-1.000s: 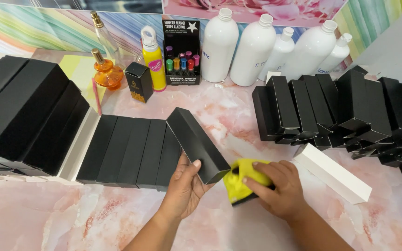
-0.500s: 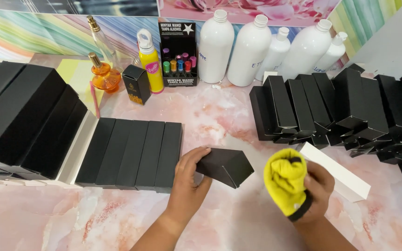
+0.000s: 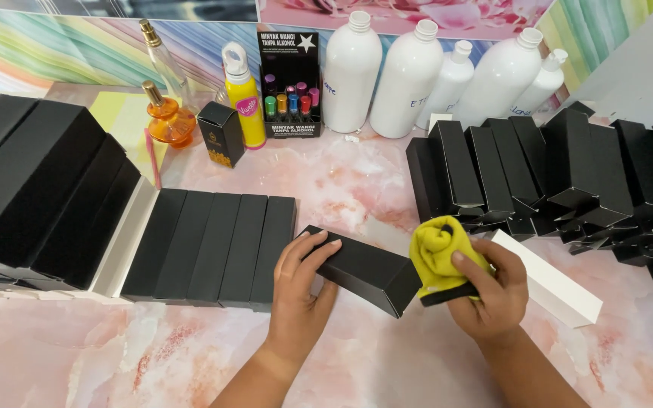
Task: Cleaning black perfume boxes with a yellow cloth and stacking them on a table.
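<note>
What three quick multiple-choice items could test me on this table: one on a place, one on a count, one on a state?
1. Where does the black box under the left hand lie?
A. on the pink table
B. on the white bottles
C. on the floor

2. How many white bottles stand at the back?
A. two
B. five
C. nine

3. What is the yellow cloth like?
A. spread flat
B. bunched in the right hand
C. hung up

Answers: 1 A, it rests flat on the table; 2 B, five caps show; 3 B, the fingers wrap it.
</note>
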